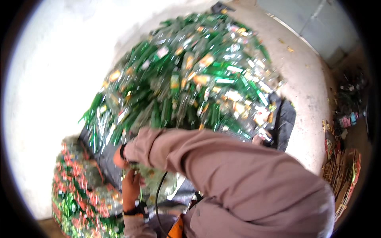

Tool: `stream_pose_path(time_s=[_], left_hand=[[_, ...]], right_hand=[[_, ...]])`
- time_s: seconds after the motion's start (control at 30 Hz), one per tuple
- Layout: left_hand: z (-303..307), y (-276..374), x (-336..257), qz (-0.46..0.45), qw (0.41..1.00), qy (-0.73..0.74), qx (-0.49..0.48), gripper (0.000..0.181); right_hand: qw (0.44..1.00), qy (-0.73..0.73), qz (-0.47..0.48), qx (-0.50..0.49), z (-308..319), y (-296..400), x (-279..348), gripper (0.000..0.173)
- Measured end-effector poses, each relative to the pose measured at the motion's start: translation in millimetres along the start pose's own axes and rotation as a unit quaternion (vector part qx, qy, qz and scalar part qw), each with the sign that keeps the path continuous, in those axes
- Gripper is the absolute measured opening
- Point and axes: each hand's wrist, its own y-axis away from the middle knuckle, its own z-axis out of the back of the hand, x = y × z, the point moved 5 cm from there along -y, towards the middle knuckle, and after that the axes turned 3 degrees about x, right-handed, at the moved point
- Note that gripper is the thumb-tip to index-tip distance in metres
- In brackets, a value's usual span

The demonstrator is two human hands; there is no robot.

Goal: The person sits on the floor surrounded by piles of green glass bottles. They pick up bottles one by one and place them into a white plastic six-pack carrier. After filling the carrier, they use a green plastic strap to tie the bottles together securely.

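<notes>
My right arm reaches across the view, and my right hand (119, 160) shows only in part at its end, below a dark wristband. Just beneath it is my left hand (131, 186), with a dark watch (140, 208) on the wrist. Both hands are close together at the left edge of a sack of clear bottles (159, 183), partly hidden under my sleeve. Blur hides what the fingers hold. Beyond my arm lies a large heap of green and clear glass bottles (166, 80), several with yellow or orange labels.
Filled mesh sacks with red netting (80, 190) stand at the left. A dark sheet (286, 122) shows at the heap's right edge. Flattened cardboard (345, 175) is stacked at far right. A grey metal door or panel (309, 17) stands at the back. A dark cable (157, 199) hangs before me.
</notes>
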Motion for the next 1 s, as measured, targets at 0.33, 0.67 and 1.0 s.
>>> stream_pose_path(time_s=[0.33,0.67,1.0], left_hand=[[-8,8,-33,-0.046,0.999,-0.007,-0.011,0.022],[-33,12,-47,0.016,0.998,0.049,-0.02,0.037],[-84,38,-40,-0.102,0.972,-0.168,-0.126,0.036]], right_hand=[[0.996,-0.035,0.077,-0.022,-9,-12,20,0.018],[0.715,-0.245,0.654,0.018,30,34,-20,0.017],[0.996,0.054,-0.065,-0.009,9,57,32,0.015]])
